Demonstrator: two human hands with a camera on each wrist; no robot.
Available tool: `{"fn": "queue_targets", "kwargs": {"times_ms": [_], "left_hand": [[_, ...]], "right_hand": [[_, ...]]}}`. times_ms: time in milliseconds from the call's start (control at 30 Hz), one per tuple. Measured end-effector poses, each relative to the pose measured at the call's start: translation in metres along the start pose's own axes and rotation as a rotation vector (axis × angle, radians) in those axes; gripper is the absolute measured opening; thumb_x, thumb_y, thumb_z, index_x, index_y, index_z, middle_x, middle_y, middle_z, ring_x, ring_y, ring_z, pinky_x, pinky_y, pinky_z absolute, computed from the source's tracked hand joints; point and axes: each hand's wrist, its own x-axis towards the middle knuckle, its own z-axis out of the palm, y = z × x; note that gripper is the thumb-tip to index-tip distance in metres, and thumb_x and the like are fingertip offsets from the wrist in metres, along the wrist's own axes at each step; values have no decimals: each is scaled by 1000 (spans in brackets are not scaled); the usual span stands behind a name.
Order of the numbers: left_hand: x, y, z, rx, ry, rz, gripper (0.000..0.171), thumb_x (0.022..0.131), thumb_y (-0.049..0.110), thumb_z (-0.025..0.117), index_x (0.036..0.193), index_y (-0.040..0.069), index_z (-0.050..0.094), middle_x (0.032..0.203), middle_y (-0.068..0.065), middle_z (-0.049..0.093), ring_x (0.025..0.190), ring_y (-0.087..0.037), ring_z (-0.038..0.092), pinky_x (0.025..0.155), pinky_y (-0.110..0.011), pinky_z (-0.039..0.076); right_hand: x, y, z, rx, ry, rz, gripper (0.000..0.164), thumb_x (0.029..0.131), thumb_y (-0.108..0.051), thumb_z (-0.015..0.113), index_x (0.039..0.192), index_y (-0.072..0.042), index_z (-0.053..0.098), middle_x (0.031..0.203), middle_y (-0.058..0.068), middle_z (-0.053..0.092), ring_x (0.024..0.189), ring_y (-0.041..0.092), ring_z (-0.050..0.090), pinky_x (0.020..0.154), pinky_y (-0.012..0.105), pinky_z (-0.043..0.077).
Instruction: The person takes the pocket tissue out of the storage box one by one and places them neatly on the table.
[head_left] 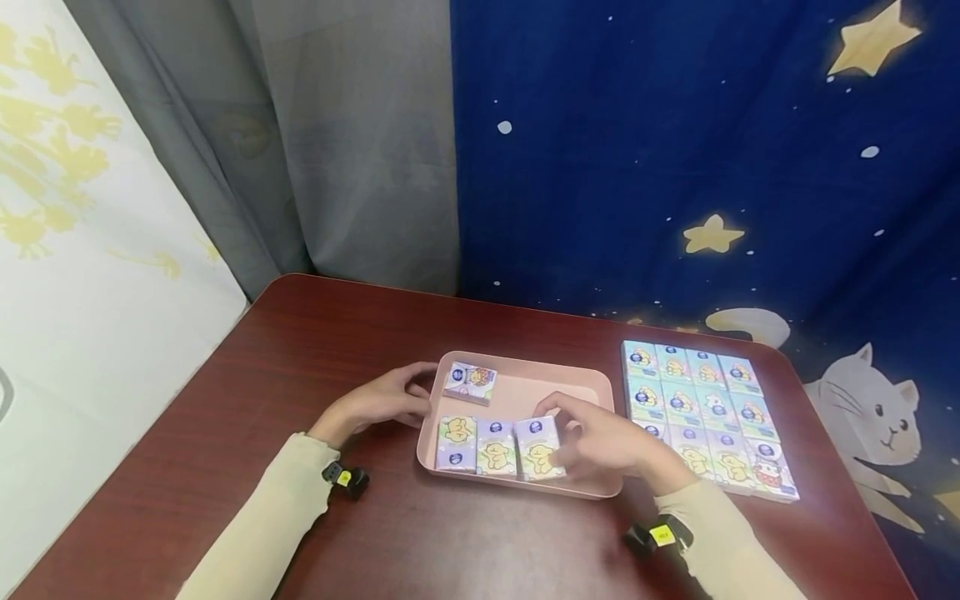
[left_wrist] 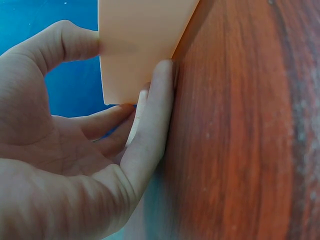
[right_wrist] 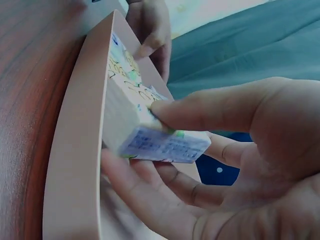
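A pink tray (head_left: 517, 487) lies on the table with several small tissue packs inside it. My left hand (head_left: 390, 398) holds the tray's left end; in the left wrist view the thumb is at the rim and a finger low on the wall near the table. My right hand (head_left: 600, 433) grips a purple tissue pack (head_left: 538, 450) at the right of the tray's front row. The right wrist view shows the thumb on the pack's top and fingers under it, the pack slightly tilted. Beside it lie two packs, a middle one (head_left: 496, 450) and a left one (head_left: 457, 446).
Another tissue pack (head_left: 471, 382) lies sideways in the tray's back left corner. To the right, rows of tissue packs (head_left: 712, 408) sit side by side on the brown table (head_left: 360, 533). A blue curtain (head_left: 585, 167) hangs behind the table.
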Motion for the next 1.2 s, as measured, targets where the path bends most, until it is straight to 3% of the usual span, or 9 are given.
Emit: {"fn": "queue_targets", "kwargs": {"times_ms": [100, 333, 567, 900, 1033, 1200], "left_hand": [[-1, 0, 0, 6, 2, -9, 88, 96, 6, 75, 169, -3, 28, 121, -26, 67, 102, -29, 73, 90, -47, 67], [-3, 0, 2, 16, 3, -10, 89, 95, 6, 75, 169, -4, 27, 119, -26, 67, 102, -29, 73, 90, -47, 67], [-3, -1, 2, 23, 20, -16, 88, 94, 6, 77, 168, -2, 30, 117, -24, 68, 101, -29, 74, 88, -46, 67], [-1, 0, 0, 26, 34, -25, 87, 94, 6, 77, 168, -1, 32, 116, -23, 68, 101, -29, 74, 89, -45, 67], [-2, 1, 1, 30, 29, -20, 88, 94, 6, 77, 169, -2, 31, 117, -23, 68, 101, -29, 74, 89, -45, 67], [-1, 2, 1, 36, 29, -20, 89, 94, 7, 78, 169, -1, 31, 116, -23, 68, 101, -29, 74, 89, -45, 67]], "right_hand": [[-5, 2, -1, 12, 6, -2, 52, 83, -2, 84, 130, -14, 66, 106, 11, 63, 97, 29, 62, 80, 41, 61], [-19, 6, -3, 150, 21, 43, 53, 87, -3, 82, 136, -10, 63, 111, 15, 61, 96, 31, 65, 73, 40, 64], [-36, 10, -10, 178, 58, 47, 57, 87, -4, 82, 140, -9, 61, 118, 14, 64, 103, 30, 65, 82, 35, 59], [-63, 23, -22, 241, 63, 38, 59, 92, -3, 80, 145, -3, 54, 127, 20, 66, 110, 36, 67, 86, 38, 64], [-76, 28, -22, 317, 36, 20, 57, 95, 1, 75, 146, 2, 51, 124, 22, 65, 106, 35, 70, 79, 46, 68], [-91, 35, -19, 374, 41, 58, 59, 96, 4, 75, 148, 3, 48, 127, 21, 66, 105, 34, 71, 78, 47, 68]]}}
